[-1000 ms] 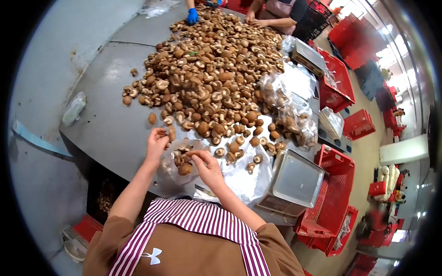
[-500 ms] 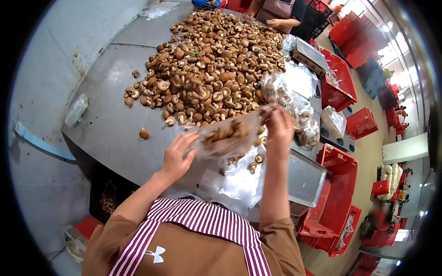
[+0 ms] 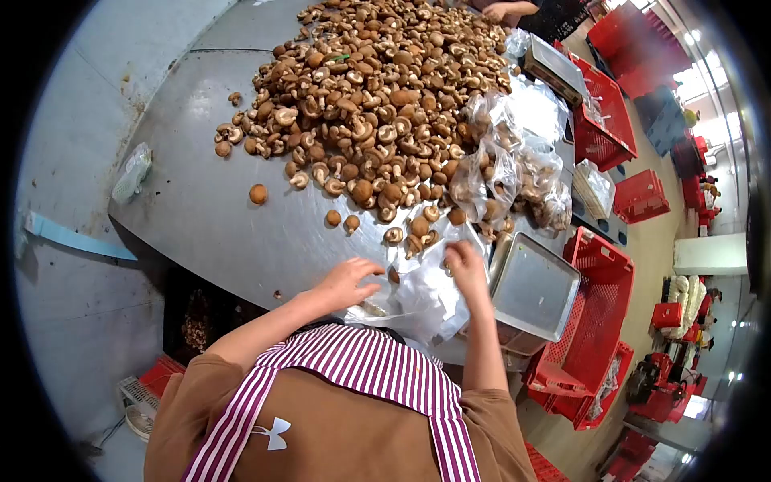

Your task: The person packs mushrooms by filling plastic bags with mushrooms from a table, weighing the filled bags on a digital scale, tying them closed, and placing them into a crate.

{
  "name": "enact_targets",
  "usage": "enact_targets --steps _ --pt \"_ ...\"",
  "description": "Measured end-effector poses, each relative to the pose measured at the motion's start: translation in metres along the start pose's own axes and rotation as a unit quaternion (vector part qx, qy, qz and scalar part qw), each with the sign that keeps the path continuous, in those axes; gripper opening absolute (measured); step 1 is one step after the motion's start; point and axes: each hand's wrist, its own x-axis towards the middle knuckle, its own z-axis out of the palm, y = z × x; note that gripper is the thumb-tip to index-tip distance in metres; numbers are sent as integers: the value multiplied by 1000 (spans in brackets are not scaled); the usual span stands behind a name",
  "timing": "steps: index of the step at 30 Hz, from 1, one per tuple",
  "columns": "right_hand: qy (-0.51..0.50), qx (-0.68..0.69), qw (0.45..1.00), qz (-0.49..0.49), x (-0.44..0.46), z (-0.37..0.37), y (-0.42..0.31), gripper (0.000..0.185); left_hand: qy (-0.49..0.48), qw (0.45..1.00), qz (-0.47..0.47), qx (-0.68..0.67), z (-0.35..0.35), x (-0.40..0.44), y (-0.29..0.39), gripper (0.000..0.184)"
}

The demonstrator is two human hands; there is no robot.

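My left hand (image 3: 350,283) hovers over the metal table (image 3: 225,241) near its front edge, fingers apart and holding nothing. My right hand (image 3: 466,265) is at the upper right of the white plastic bags (image 3: 426,301), its fingers curled; whether it pinches the plastic is too small to tell. A few mushrooms (image 3: 419,226) lie just beyond the bags, between my hands and the large mushroom heap (image 3: 361,96). Filled clear bags (image 3: 486,185) rest at the heap's right side.
A scale with a metal tray (image 3: 534,285) stands right of my right hand. Red crates (image 3: 594,297) are beside the table, and a second scale (image 3: 556,68) stands farther back. Another person's hand (image 3: 496,11) shows at the far edge. A small bag (image 3: 132,173) lies at left.
The bag of mushrooms held between my hands has left them, and a filled bag now lies beside the others at right. Both hands have come back down near the white bags.
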Motion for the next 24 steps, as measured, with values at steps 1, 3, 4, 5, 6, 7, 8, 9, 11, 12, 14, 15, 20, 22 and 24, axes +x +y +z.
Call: enact_targets --steps 1,3,4,5,6,7,8,9,11,12,14,15,20,22,24 --pt "-29 4 1000 8 -23 10 0 24 -66 998 0 10 7 -1 2 39" --pt "-44 -42 997 37 -61 20 8 28 -121 992 -19 24 16 -6 13 51" --pt "-39 -13 997 65 -75 23 12 26 -179 982 -50 42 22 -7 18 51" --pt "-33 15 995 93 -85 25 16 25 -236 966 -80 61 26 -9 22 52" --pt "-25 18 996 82 -93 26 24 25 -245 967 -39 58 31 -11 21 43" --pt "-21 19 996 85 -94 28 34 25 -249 966 -36 59 37 -12 16 43" --pt "19 14 997 69 -94 29 45 25 -231 972 -32 43 43 -12 8 37" --pt "56 8 997 52 -92 28 52 26 -211 977 -28 27 50 -13 -1 32" --pt "90 91 986 111 -83 24 47 25 -138 990 -23 -22 47 -12 -20 24" --pt "82 148 976 139 -78 26 53 27 -114 983 -108 -93 36 -7 -27 23" --pt "73 205 962 166 -74 37 73 30 -87 964 -193 -162 23 -6 -47 22" --pt "37 185 962 195 -74 44 80 35 -70 961 -196 -183 22 -7 -62 21" --pt "101 62 973 197 -102 61 97 50 -60 971 -190 -135 13 -16 -34 23" --pt "57 30 973 223 -113 57 103 51 4 961 -182 -208 16 -21 -24 20" --pt "-18 5 968 250 -119 53 104 53 58 988 -99 -100 18 -29 -16 20"
